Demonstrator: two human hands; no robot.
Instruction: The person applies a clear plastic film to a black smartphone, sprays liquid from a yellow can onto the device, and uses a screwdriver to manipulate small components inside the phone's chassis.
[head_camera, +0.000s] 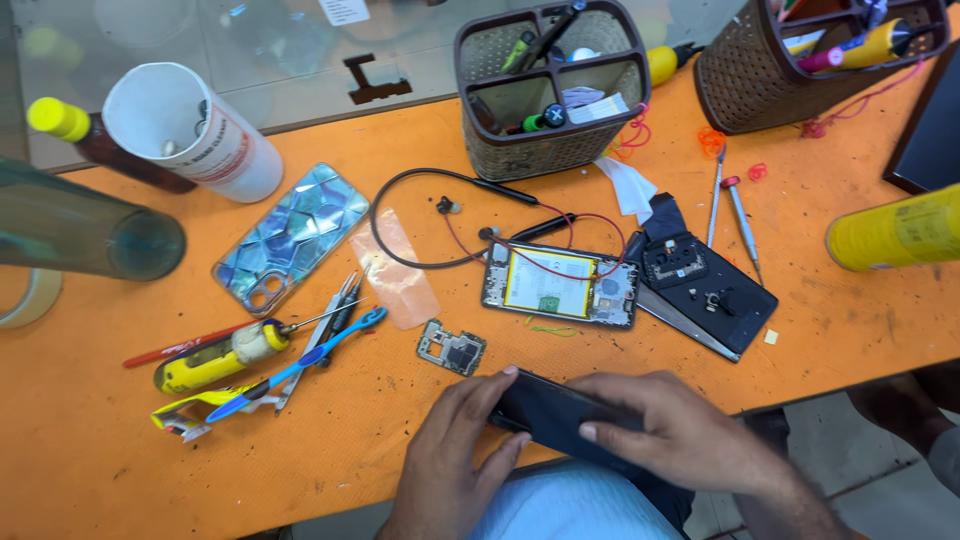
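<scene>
Black phone panel (555, 410) lying ten-to-four across the orange worktop (100, 440) edge; my left fingers (478, 400) and right fingers (610, 432) are clamping both ends.

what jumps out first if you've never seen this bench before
The bright orange table grabs the eye first, then the opened phone lying at its middle with its pale battery showing and red wires trailing over it. At the near edge, the left hand and right hand grip a dark phone panel between them. To the left lie a patterned phone case and a heap of small tools.
</scene>
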